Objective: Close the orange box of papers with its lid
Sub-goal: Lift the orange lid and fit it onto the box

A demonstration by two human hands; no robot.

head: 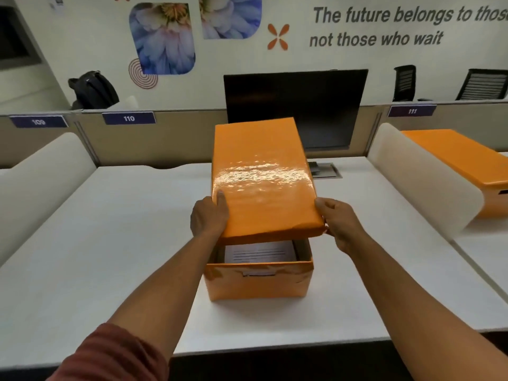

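Observation:
An orange box (258, 281) stands on the white desk (110, 243) in front of me, with printed papers (259, 252) showing inside at its near end. The glossy orange lid (261, 174) hovers over the box, its near edge raised above the rim, its far end hidden from me. My left hand (209, 215) grips the lid's near left corner, thumb on top. My right hand (338, 220) holds the near right corner.
A dark monitor (295, 103) stands behind the box, with a cable hatch (324, 169) beside it. White dividers (423, 177) flank the desk. A second orange box (467, 163) sits on the neighbouring desk at right. A black bag (93, 89) rests beyond the partition.

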